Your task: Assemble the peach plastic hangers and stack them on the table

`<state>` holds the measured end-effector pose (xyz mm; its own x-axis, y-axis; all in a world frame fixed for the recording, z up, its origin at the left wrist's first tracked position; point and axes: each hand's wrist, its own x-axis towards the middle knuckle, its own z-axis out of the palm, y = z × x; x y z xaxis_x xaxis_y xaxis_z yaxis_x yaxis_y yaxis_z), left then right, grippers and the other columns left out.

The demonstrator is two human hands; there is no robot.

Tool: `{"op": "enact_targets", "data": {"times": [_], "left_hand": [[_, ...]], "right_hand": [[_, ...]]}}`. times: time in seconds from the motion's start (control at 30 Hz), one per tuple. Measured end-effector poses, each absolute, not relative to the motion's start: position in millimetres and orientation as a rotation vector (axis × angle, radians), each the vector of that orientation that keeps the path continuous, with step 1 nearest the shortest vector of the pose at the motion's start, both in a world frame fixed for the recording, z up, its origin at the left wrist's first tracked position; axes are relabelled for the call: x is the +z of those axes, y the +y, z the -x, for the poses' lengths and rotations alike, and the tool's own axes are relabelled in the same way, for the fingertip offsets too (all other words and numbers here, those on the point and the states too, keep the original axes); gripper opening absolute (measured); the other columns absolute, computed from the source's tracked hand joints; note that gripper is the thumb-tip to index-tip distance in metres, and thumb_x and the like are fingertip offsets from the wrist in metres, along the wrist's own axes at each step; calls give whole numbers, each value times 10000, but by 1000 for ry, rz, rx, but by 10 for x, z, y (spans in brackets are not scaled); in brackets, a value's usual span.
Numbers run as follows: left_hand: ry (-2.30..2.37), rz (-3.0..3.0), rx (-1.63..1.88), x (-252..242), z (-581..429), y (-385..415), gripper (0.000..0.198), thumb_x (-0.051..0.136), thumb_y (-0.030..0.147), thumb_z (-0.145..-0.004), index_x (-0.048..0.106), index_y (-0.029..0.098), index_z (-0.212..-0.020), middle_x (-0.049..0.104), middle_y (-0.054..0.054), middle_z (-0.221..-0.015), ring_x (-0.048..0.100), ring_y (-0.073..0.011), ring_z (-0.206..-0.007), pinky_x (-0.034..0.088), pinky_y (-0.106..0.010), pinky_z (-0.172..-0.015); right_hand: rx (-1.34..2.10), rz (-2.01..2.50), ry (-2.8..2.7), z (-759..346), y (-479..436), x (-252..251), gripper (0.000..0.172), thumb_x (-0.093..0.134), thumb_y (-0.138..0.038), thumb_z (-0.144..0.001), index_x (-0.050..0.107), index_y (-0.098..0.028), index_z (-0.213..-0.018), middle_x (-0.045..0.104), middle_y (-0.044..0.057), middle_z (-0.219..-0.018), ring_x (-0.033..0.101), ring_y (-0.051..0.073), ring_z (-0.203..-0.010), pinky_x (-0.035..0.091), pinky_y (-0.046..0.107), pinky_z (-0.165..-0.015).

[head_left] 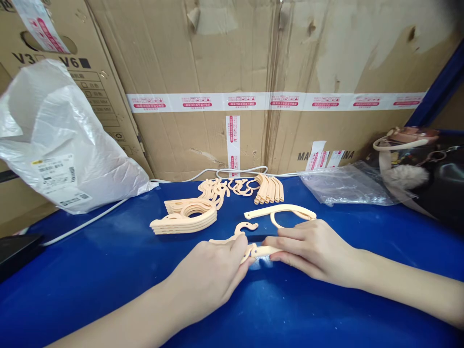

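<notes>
Closed round a cream plastic hanger part with a curved hook [239, 227], my left hand [213, 270] is at the middle of the blue table. My right hand [315, 249] pinches a cream hanger arm [264, 251] with a hole in its end. That end meets the left hand's part; whether they are joined I cannot tell. Just beyond my right fingers lies another cream hanger piece [286, 209] with a curved loop, partly hidden. A stack of folded hangers [184, 224] sits beyond my left hand.
Behind are a pile of small hooks [213, 189] and a row of curved hanger arms [268, 188]. A white cable [203, 173] runs along the large cardboard box [203, 130]. A white parcel bag [65, 145] stands left; a clear plastic bag [344, 183] and dark bag [442, 188] lie right.
</notes>
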<state>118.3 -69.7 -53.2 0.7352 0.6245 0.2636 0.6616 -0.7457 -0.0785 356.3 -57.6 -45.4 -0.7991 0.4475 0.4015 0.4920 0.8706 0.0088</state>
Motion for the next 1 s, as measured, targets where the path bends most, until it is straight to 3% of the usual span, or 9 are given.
{"op": "enact_targets", "data": {"times": [0.23, 0.4, 0.67, 1.0], "left_hand": [[-913, 2694, -396, -551, -1167, -694, 175, 281, 226, -998, 431, 174, -926, 643, -23, -719, 652, -194, -572, 369, -267, -441], [-759, 2471, -424, -521, -1173, -700, 284, 224, 191, -986, 461, 170, -831, 563, -9, -629, 588, -172, -489, 332, -279, -420], [-763, 2391, -522, -493, -1179, -742, 209, 382, 226, -945, 485, 186, -768, 528, 20, -596, 551, -154, -500, 316, -299, -449], [-824, 2509, -662, -505, -1172, -779, 221, 397, 232, -918, 473, 198, -713, 563, 23, -589, 558, -140, -485, 332, -265, -446]], "right_hand": [[51, 720, -2643, -3583, -572, -442, 296, 408, -307, -1000, 614, -187, -1175, 687, 35, -853, 627, 123, -680, 416, 226, -599], [174, 745, -2637, -3564, -576, -425, 289, 424, -310, -994, 606, -201, -1189, 687, 30, -897, 633, 124, -719, 425, 226, -622], [270, 757, -2627, -3540, -604, -414, 267, 432, -313, -989, 629, -184, -1114, 669, 33, -844, 610, 124, -689, 410, 222, -614], [355, 794, -2661, -3522, -638, -429, 263, 423, -272, -988, 621, -211, -1150, 678, 41, -901, 639, 139, -765, 438, 235, -679]]}}
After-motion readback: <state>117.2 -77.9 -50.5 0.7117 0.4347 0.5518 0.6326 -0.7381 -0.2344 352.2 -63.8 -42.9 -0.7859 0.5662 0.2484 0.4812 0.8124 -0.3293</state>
